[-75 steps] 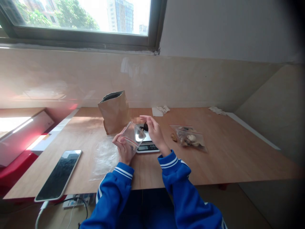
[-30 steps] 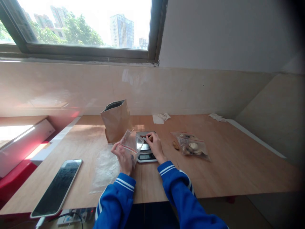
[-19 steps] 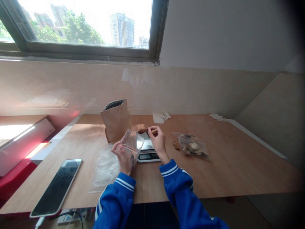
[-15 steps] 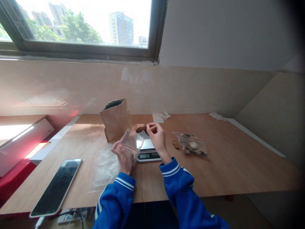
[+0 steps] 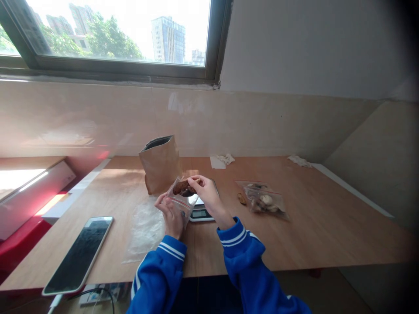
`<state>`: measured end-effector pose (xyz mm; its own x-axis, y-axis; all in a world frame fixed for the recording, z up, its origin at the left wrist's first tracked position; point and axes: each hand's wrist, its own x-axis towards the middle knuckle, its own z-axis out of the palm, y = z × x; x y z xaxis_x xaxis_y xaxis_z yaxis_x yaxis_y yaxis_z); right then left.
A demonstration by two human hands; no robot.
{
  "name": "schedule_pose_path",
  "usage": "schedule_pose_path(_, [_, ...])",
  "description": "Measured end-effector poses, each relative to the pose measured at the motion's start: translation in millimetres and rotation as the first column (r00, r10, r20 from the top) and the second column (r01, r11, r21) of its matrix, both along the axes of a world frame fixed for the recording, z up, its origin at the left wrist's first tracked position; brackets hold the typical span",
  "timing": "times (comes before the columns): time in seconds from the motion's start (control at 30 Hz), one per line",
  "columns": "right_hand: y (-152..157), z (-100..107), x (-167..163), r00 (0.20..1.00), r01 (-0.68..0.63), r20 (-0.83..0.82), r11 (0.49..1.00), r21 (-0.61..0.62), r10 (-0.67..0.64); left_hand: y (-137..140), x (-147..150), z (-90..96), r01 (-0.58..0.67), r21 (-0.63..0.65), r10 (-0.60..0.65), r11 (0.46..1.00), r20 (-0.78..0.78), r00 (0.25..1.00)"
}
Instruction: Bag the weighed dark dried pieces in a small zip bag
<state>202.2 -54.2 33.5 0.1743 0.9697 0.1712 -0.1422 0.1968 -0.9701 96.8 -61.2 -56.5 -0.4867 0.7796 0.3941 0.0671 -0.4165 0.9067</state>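
Holding a small clear zip bag (image 5: 181, 201) up in our left hand (image 5: 170, 213), we keep its mouth open just in front of the scale (image 5: 200, 211). Our left fingers are clenched on the bag's lower edge. Our right hand (image 5: 207, 195) hangs above the scale, its fingers pinched on a dark brown piece (image 5: 182, 188) that sits right at the bag's mouth. Behind the scale stands an open brown paper bag (image 5: 160, 163). To the right of the scale lies a filled clear bag (image 5: 263, 200) with a loose brown bit (image 5: 242, 199) just beside it. Left of the scale, flat plastic sheets (image 5: 144, 226) lie on the counter (image 5: 310, 218), and a phone (image 5: 80, 253) lies farther left.
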Motion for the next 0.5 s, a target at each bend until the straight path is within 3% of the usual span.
schedule_pose_path(0.33, [3.3,-0.2,-4.3,0.992,-0.053,-0.112,0.998,-0.022,0.050,0.7,0.8,-1.3,0.037,-0.025,-0.037,0.999,-0.024,0.999])
schedule_pose_path(0.43, [4.9,-2.1,-0.6,0.999,0.032,-0.015,0.999,0.021,-0.031,0.9,-0.8,-2.3,0.047,-0.042,-0.047,0.998,-0.004,0.999])
schedule_pose_path(0.5, [4.2,-2.4,2.5,0.984,0.111,0.136,0.993,0.049,-0.116,1.0,-1.3,-2.4,0.043,-0.049,-0.043,0.998,0.008,0.999])
